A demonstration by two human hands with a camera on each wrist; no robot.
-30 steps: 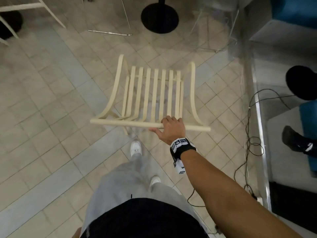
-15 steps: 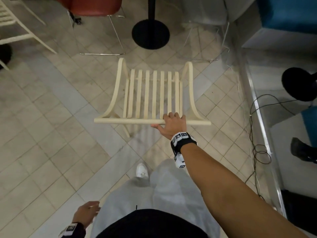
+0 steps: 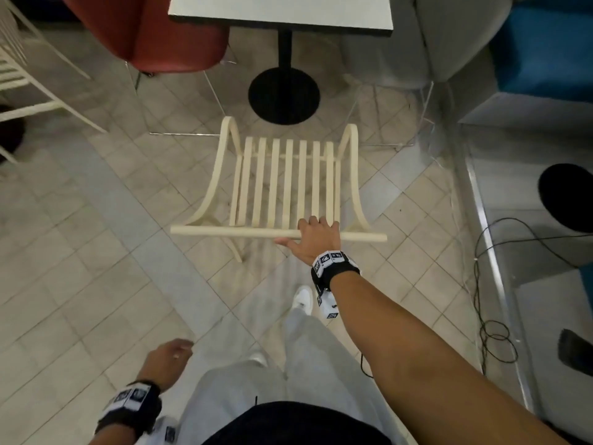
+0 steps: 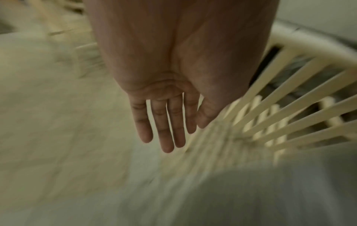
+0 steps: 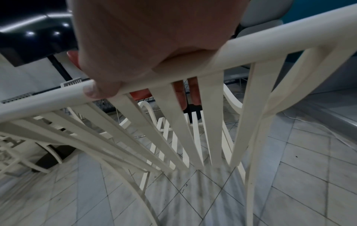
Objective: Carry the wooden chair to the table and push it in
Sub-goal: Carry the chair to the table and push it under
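The cream wooden slatted chair (image 3: 282, 184) (image 5: 193, 137) (image 4: 301, 107) hangs just in front of me, its seat facing the table. My right hand (image 3: 316, 240) (image 5: 146, 50) grips the chair's top rail right of its middle, fingers curled over it. Ahead stands the white-topped table (image 3: 282, 11) on a black post with a round black base (image 3: 284, 96), close beyond the chair's front. My left hand (image 3: 168, 356) (image 4: 164, 119) hangs at my side with straight, relaxed fingers and holds nothing.
A red chair (image 3: 150, 36) stands left of the table, a grey chair (image 3: 455, 36) on wire legs to its right. Another cream chair (image 3: 19, 78) is at far left. Cables (image 3: 491, 329) and a metal floor rail (image 3: 494, 252) run along the right, beside blue seating (image 3: 545, 49).
I have walked forward with the chair; the table top, red chair and black base have come closer. My left hand has swung further into view.
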